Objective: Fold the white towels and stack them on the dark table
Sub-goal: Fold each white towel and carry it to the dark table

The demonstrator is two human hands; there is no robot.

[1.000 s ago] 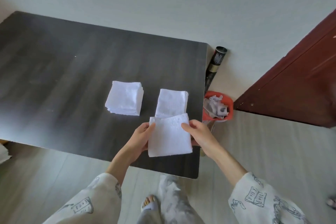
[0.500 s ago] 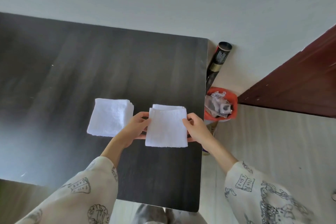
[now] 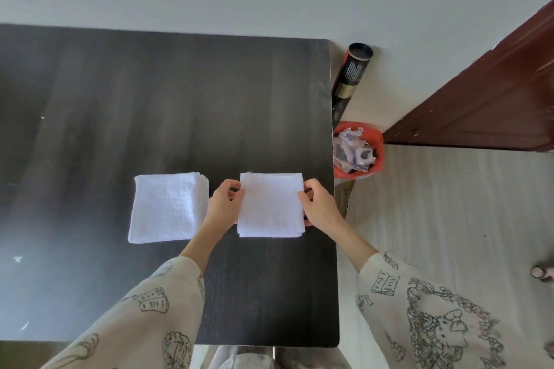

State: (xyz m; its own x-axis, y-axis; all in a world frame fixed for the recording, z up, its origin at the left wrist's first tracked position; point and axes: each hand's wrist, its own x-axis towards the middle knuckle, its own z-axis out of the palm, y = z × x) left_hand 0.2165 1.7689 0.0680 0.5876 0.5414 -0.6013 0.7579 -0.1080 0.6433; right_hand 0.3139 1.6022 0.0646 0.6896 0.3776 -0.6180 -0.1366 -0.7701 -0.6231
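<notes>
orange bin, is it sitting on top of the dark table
No, the orange bin stands on the floor beside the right edge of the dark table, below its top.

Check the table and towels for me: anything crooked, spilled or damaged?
Nothing stands out. The left stack lies flat on the dark table, its edges slightly fanned. The left hand and right hand pinch a folded towel, square to the table edge.

Both arms reach forward over the table's right end, sleeves pushed back from bare wrists. The left hand (image 3: 223, 204) pinches the folded towel's (image 3: 271, 207) left edge, and the right hand (image 3: 319, 204) pinches its right edge, fingers curled.
</notes>
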